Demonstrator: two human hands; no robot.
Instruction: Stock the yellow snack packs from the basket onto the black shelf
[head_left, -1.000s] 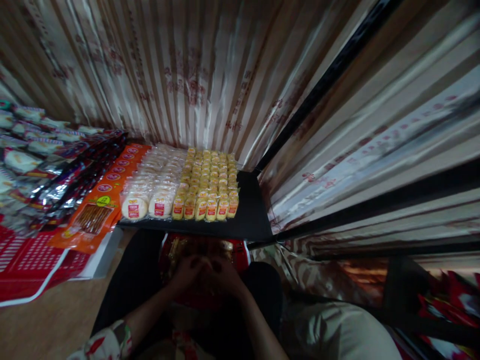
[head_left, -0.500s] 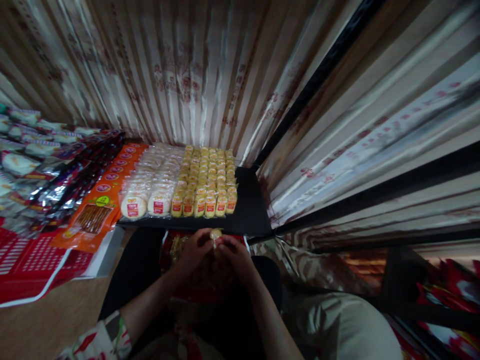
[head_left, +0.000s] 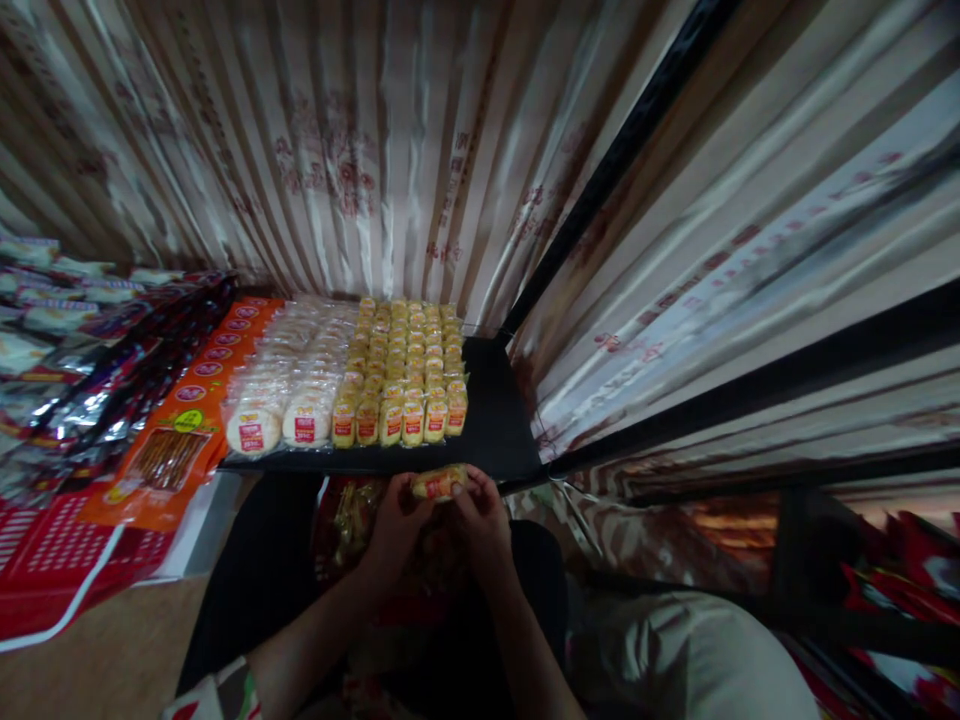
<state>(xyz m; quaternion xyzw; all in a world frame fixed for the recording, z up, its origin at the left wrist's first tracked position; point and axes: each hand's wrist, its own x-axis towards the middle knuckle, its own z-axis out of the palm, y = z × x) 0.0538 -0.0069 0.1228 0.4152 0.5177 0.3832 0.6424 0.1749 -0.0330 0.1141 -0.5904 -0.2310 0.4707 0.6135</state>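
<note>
Between my two hands, just in front of the shelf edge, lies a small yellow wrapped snack (head_left: pixel 439 484) with a red label, turned sideways. My left hand (head_left: pixel 401 515) grips its left end and my right hand (head_left: pixel 482 508) its right end. Below them on my lap sits a red basket (head_left: pixel 324 535), dim inside, with yellowish wrapped pieces (head_left: pixel 356 515) showing at its left. Ahead, rows of matching yellow snacks (head_left: pixel 412 415) stand on the black shelf (head_left: pixel 491 400), labels facing me.
Left of the yellow rows are white round wrapped crackers (head_left: pixel 306 420), orange snack packs (head_left: pixel 176 430) and dark foil bags (head_left: pixel 142 350). A red basket with a white handle (head_left: pixel 71 545) stands at lower left. Pleated curtains (head_left: pixel 390 150) and black metal bars (head_left: pixel 622 165) enclose the back and right.
The wrapped snack has turned from upright to sideways, and now both hands hold its ends. My view has shifted slightly, so the shelf sits a little lower and further left.
</note>
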